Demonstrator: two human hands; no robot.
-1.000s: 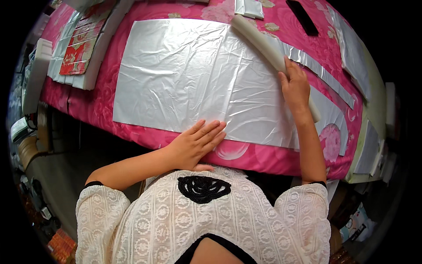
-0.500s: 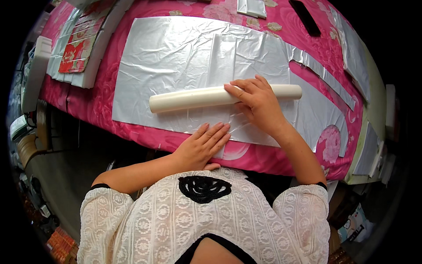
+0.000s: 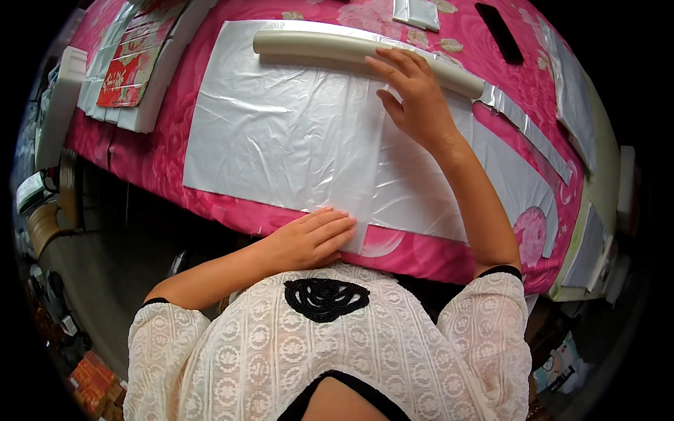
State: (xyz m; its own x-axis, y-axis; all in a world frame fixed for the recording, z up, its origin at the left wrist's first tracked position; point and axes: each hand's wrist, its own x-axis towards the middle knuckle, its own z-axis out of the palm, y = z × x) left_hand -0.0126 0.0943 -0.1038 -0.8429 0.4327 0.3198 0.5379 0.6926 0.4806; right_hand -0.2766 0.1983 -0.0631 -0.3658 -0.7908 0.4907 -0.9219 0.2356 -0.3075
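Note:
A long white tube [image 3: 319, 48], like a roller, lies across the far edge of a silvery-white plastic sheet [image 3: 246, 140]. On its right half rests my right hand [image 3: 411, 88], fingers spread over the top and thumb apart, not wrapped round it. My left hand [image 3: 324, 233] lies flat at the sheet's near edge, fingertips on a narrow translucent strip [image 3: 358, 161]. That strip runs over the sheet from the near edge toward the tube and hangs slightly past the sheet onto the pink cloth.
The pink floral tablecloth [image 3: 421, 249] covers the table. Stacked white packs with a red printed sheet [image 3: 126, 77] stand at far left. A long black object [image 3: 500, 34] and a small white packet [image 3: 416, 14] lie at the back. More silvery sheeting [image 3: 569, 105] lies along the right edge.
My right hand has moved the tube away from me, from the sheet's middle to its far edge. The strip now lies smoother and longer toward me. My left hand has shifted slightly left and nearer.

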